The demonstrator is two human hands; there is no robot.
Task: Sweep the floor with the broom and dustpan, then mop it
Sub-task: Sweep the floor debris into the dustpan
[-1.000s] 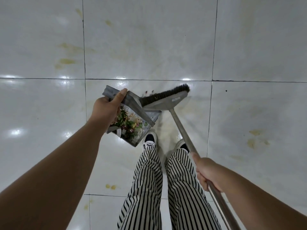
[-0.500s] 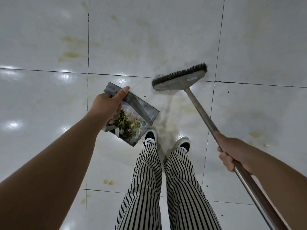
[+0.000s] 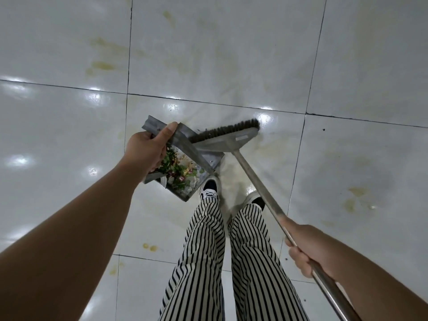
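The glossy white tiled floor (image 3: 69,135) filled my view, marked with yellowish stains and bright with reflections; I judged it slick, so fine grit would skate ahead of the bristles. Next in size came the broom (image 3: 231,137), its long metal handle running from my lower right up to the flat head, whose dark bristle edge sat against the mouth of the dustpan (image 3: 185,144). My right hand (image 3: 308,249) was wrapped fully round the handle partway along its length, fingers curled under it. The handle looked stiff and light; taking it there gave reach but less pressure at the head, and I reckoned a hold nearer the head would steer short strokes better. The dustpan, thin grey sheet metal, hung tilted in front of my striped trouser legs (image 3: 231,262), just above the shoes. My left hand (image 3: 148,151) gripped its upright handle, thumb pressed along the top. Inside lay the debris (image 3: 178,170), green scraps and pale bits, light and loose, which I judged would spill if the pan tipped forward.
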